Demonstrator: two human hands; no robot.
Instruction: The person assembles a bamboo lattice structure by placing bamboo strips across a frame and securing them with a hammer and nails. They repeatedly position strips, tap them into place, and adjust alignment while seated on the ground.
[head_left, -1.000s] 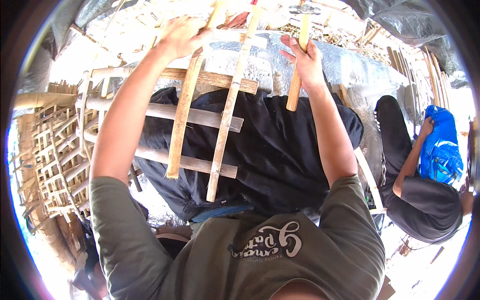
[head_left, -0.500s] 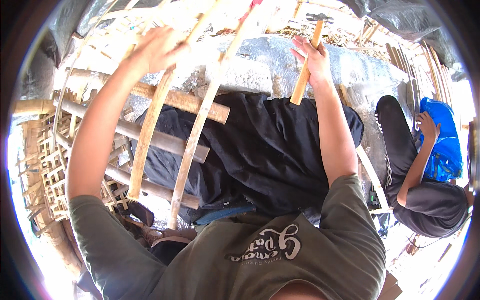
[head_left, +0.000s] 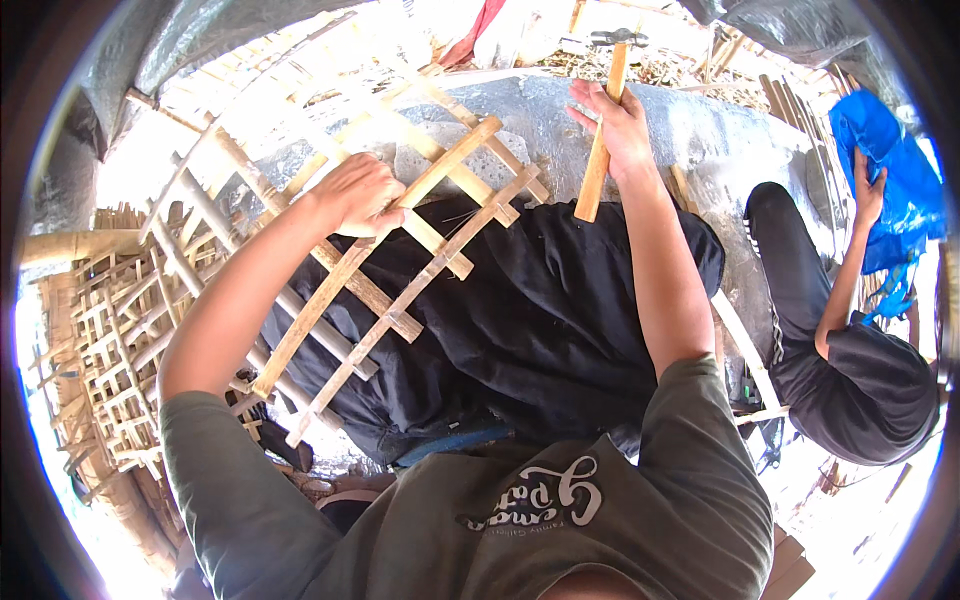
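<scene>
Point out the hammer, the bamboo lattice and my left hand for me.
Hammer (head_left: 595, 172): head view, on the lower wooden handle, below the right hand (head_left: 618, 135).
Bamboo lattice (head_left: 412, 290): head view, on its crosswise slat nearest the shirt.
Left hand (head_left: 360, 194): head view, on the back of the hand.

a lattice of pale bamboo slats is seen at left, set askew, its slats crossed with open gaps between. its slat ends are left uneven at the right edge; its far part is washed out by glare. a hammer, wooden-handled and grey-headed, is held apart at right, head uppermost in view, slightly slanted.
</scene>
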